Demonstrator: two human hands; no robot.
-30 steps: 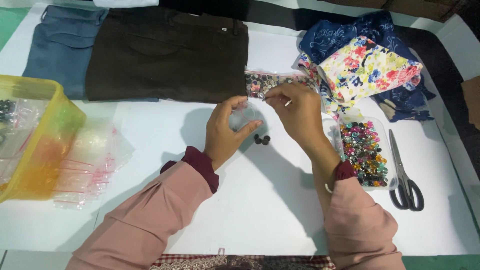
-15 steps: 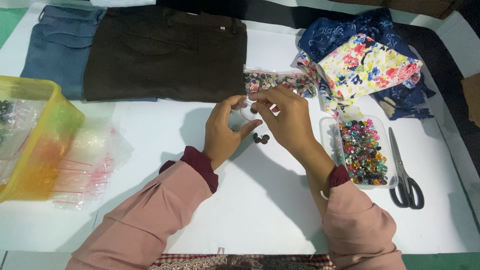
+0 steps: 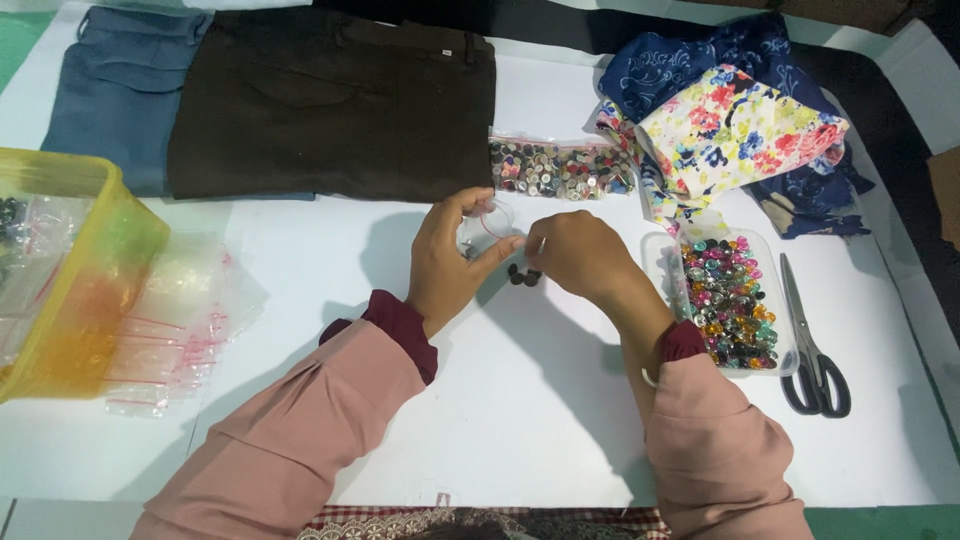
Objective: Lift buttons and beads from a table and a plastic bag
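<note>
Taking the small clear zip bag (image 3: 487, 224) at the middle of the white table (image 3: 520, 420) as the landmark: far to its left stands a yellow plastic bin (image 3: 70, 290), and beside that a loose pile of empty clear bags (image 3: 185, 320) with red seal lines. The left hand (image 3: 452, 258) is curled around the zip bag, thumb and fingers pinching it so its mouth faces right. Just below and right of the bag lie a few dark buttons (image 3: 523, 275) on the table. The right hand (image 3: 578, 256), immediately right of the bag, has its fingertips closed together near the bag's mouth; whether they grip a button I cannot tell. To do this well, the mouth is best held wide and level, with the buttons fed in singly. Further right sit a tray of coloured beads (image 3: 728, 298) and scissors (image 3: 812, 345).
</note>
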